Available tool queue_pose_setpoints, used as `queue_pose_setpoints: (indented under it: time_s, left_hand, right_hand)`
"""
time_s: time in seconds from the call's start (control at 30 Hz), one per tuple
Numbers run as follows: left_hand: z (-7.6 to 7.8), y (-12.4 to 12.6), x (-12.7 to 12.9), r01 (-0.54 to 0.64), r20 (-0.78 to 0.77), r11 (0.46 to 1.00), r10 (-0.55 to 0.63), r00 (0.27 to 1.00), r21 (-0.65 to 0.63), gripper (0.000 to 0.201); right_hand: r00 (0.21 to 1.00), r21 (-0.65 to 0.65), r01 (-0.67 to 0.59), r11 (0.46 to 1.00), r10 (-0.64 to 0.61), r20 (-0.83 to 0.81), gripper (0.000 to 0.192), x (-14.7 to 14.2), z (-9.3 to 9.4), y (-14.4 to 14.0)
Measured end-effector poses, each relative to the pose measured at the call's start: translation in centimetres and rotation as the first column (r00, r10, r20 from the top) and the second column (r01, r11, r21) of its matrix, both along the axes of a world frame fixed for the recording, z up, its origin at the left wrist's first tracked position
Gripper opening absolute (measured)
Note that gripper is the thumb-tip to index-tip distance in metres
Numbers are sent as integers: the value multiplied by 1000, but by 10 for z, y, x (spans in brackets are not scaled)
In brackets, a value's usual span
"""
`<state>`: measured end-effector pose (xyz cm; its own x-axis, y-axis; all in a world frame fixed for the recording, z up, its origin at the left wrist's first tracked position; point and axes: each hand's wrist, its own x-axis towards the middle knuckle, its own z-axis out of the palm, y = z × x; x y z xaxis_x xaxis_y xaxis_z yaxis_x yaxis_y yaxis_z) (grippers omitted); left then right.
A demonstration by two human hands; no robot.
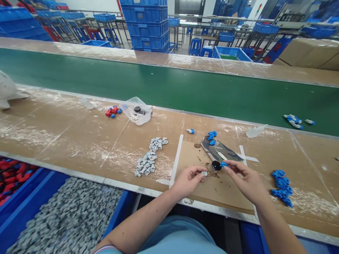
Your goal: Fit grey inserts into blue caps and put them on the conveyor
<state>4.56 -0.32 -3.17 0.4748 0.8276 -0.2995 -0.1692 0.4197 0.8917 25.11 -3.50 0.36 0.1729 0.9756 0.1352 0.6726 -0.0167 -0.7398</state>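
My left hand [188, 180] was low on the counter [79, 137], and its grip was closed on a small grey piece [204, 173], pinched between the thumb and fingers. My right hand [245, 178] was just beside it. Its grip was closed on a small blue piece [224, 164], held at the fingertips. The two hands were near each other but did not touch.

Between the hands sat a little black round pot [216, 165]. The blue piece was right at its edge, and I could not tell if it touched the pot. The pot stood on a brown card sheet [225, 190] that lay flat on the counter, with white tape along its sides. The card had dark stains around the pot.

A pile of grey pieces [149, 157] lay to the left of the card. A pile of blue pieces [282, 187] lay to the right of my right hand. A few more blue bits [212, 135] sat on a dark patterned scrap [215, 150] at the far end of the card. One lone blue and white piece [190, 131] lay near them.

Further off on the counter was a clear plastic box [136, 111], tipped on its side, with some red and blue parts [112, 111] next to it. Behind the counter ran a long green belt [159, 84], and a few done pieces [293, 120] lay on it at the right.

Below the counter, on my left, a blue bin [39, 197] was full of grey pieces.
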Motion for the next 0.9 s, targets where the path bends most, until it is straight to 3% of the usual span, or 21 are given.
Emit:
queue_pose_setpoints:
  time_s: [0.1, 0.3, 0.47, 0.73, 0.9]
  left_hand:
    - [-5, -1, 1, -19, -5, 999, 19, 1000, 32, 27]
    - [-8, -2, 1, -13, 36, 1000, 13, 999, -17, 38]
    - [-10, -2, 1, -14, 39, 1000, 15, 999, -18, 36]
    - [-8, -6, 0, -5, 9, 990, 4, 1000, 140, 27]
    - [-14, -9, 1, -1, 64, 986, -10, 998, 166, 31]
  right_hand:
    - [994, -41, 16, 999, -20, -104, 39, 1, -4, 0]
    - [970, 101, -129, 986, 105, 221, 25, 0, 5, -4]
    - [927, 138, -226, 964, 170, 334, 25, 2, 8, -7]
    - [971, 103, -231, 968, 221, 93, 21, -22, 14, -20]
    - [962, 122, -267, 956, 258, 86, 20, -41, 6, -20]
